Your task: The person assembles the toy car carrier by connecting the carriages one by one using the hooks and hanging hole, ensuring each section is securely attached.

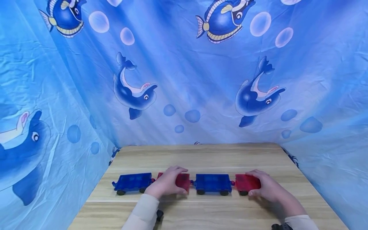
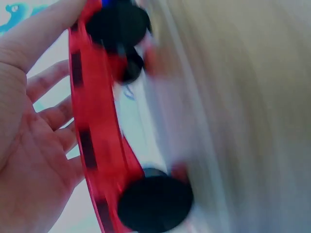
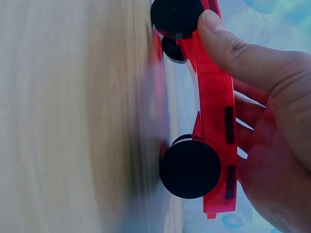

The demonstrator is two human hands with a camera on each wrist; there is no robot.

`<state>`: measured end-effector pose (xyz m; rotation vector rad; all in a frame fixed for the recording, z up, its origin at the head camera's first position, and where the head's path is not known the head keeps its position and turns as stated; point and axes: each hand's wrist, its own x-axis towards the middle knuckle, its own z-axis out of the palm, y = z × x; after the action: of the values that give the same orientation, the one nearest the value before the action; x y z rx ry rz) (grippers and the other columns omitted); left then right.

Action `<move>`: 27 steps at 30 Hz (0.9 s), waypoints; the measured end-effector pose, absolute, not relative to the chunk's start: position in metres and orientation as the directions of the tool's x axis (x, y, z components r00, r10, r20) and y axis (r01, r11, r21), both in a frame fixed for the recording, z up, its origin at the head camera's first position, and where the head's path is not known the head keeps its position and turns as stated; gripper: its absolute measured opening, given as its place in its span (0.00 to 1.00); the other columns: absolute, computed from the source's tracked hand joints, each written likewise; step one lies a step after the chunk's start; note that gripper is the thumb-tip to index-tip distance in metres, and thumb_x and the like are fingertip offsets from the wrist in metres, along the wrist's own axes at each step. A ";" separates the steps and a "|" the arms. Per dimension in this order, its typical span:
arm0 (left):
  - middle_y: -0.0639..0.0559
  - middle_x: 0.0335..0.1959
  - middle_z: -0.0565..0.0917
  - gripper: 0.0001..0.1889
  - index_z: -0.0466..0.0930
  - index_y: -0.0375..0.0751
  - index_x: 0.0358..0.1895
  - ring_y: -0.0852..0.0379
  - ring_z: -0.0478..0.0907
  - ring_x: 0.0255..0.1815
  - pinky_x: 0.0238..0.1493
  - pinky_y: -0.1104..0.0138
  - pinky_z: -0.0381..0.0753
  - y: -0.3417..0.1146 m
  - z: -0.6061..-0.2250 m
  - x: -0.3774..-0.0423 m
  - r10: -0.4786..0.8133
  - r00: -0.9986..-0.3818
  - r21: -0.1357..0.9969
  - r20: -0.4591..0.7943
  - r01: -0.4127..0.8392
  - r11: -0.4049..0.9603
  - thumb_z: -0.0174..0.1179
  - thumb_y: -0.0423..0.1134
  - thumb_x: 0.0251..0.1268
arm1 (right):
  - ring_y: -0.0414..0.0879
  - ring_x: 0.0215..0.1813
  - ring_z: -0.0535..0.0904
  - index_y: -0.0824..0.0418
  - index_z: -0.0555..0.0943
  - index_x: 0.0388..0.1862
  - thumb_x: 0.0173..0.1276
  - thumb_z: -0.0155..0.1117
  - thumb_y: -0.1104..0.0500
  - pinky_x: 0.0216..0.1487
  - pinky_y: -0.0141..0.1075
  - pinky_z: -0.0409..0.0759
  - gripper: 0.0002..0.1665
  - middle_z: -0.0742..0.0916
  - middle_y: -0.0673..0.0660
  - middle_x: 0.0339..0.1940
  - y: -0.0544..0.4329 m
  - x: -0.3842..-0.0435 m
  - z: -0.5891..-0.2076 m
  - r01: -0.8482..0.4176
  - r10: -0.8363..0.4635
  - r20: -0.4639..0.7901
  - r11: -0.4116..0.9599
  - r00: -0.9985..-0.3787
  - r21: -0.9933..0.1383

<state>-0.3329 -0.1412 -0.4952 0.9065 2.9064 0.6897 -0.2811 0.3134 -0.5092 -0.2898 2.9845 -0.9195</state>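
Note:
A row of linked toy train cars stands on the wooden table. At its left end is a blue train car [image 1: 133, 182]. My left hand [image 1: 168, 182] holds the red train car [image 1: 183, 181] beside it, thumb on the near side and fingers across the far side. A second blue train car [image 1: 213, 182] sits between my hands. At the right end, my right hand [image 1: 266, 187] grips another red train car [image 1: 242, 182] between thumb and fingers. Black wheels [image 3: 190, 169] show under that car in the right wrist view; its far side is hidden by the fingers.
The wooden table [image 1: 198, 159] has its back edge behind the row. A blue curtain [image 1: 187, 80] printed with dolphins and fish hangs behind and along both sides. Dark wrist devices [image 1: 281, 226] sit near the table's front.

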 end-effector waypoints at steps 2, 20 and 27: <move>0.55 0.68 0.77 0.47 0.75 0.53 0.74 0.47 0.72 0.68 0.61 0.49 0.81 -0.153 -0.498 -0.333 0.534 -0.840 0.428 0.100 0.521 0.739 0.84 0.58 0.47 | 0.62 0.66 0.77 0.56 0.78 0.72 0.46 0.90 0.48 0.62 0.62 0.79 0.53 0.81 0.61 0.67 0.315 -0.281 -0.509 -0.162 -0.169 0.041 0.809 -0.985 -0.565; 0.52 0.61 0.81 0.43 0.77 0.45 0.72 0.49 0.76 0.60 0.58 0.50 0.81 -0.203 -0.502 -0.333 0.519 -0.848 0.493 0.103 0.497 0.714 0.84 0.49 0.50 | 0.59 0.64 0.78 0.58 0.79 0.71 0.44 0.90 0.45 0.61 0.62 0.79 0.54 0.83 0.58 0.64 0.326 -0.280 -0.508 -0.171 -0.187 0.030 0.808 -0.982 -0.563; 0.47 0.71 0.74 0.47 0.74 0.48 0.75 0.41 0.72 0.70 0.64 0.44 0.77 -0.206 -0.499 -0.332 0.499 -0.862 0.541 0.083 0.460 0.704 0.84 0.52 0.50 | 0.59 0.63 0.79 0.58 0.79 0.71 0.43 0.91 0.44 0.60 0.61 0.80 0.56 0.82 0.59 0.64 0.325 -0.279 -0.506 -0.159 -0.177 0.021 0.816 -0.984 -0.555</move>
<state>-0.3315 -0.2057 -0.4994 0.7989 2.8351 0.8704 -0.2794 0.3248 -0.5064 -0.2741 2.9641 -0.9022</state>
